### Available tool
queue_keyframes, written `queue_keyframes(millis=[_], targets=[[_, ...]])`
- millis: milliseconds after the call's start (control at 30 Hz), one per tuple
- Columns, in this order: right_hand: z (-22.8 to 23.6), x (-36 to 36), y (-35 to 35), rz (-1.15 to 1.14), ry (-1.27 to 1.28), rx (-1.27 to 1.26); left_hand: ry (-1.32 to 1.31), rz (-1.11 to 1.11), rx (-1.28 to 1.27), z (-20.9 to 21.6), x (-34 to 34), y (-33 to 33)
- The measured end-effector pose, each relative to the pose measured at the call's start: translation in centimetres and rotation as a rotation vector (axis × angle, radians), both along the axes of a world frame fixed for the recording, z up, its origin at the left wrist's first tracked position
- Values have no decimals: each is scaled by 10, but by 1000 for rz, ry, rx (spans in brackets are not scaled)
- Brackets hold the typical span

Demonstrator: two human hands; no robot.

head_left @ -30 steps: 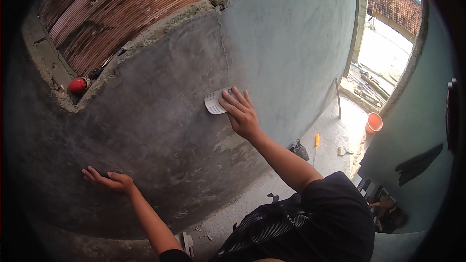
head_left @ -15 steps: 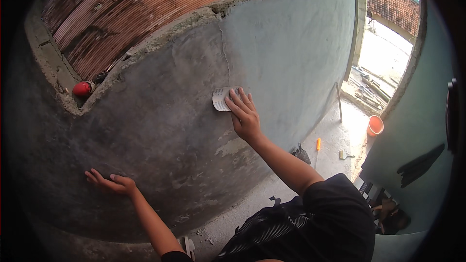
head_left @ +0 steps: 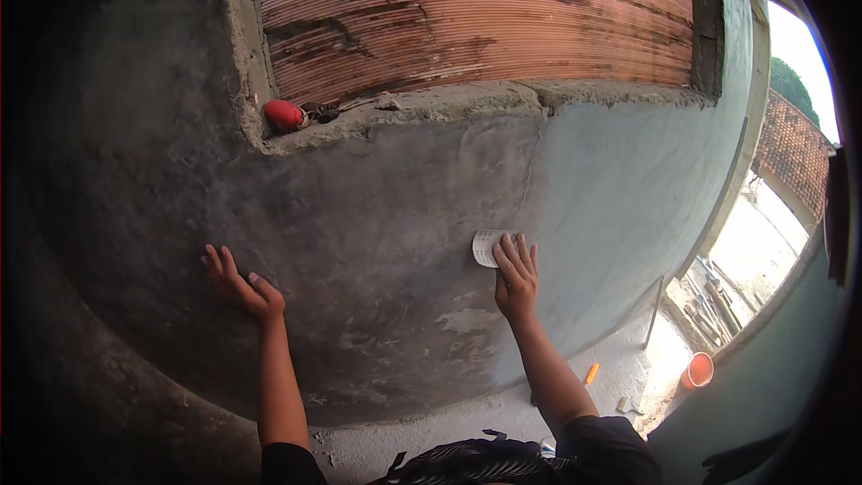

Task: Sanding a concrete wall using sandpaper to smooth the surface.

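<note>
We are pressing a pale sheet [head_left: 486, 249] to the dark wall [head_left: 359, 216] under the straight fingers [head_left: 512, 255] of our right hand [head_left: 517, 282], our left hand [head_left: 246, 291] spreading empty, perhaps risking a snag because the sheet's unheld side is lying near a crack [head_left: 531, 171].

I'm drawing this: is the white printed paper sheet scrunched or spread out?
Spread out: the white printed paper sheet shows an uncrumpled face, partly under the right hand.
</note>
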State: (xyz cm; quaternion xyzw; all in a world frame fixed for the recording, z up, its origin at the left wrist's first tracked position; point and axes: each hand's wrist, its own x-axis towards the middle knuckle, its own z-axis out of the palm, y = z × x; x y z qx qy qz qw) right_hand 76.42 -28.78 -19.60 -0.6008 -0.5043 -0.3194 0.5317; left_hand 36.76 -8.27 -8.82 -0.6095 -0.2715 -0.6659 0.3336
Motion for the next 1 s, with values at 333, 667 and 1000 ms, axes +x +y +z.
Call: queue_keyframes(millis=[333, 667, 1000], targets=[[28, -6, 6, 23, -149, -44, -27, 61, -25, -3, -2, -4], [52, -1, 1, 12, -270, -72, -20, 48, -15, 0, -1, -5], [107, 18, -2, -38, -409, -50, -26, 40, -23, -2, -3, -6]])
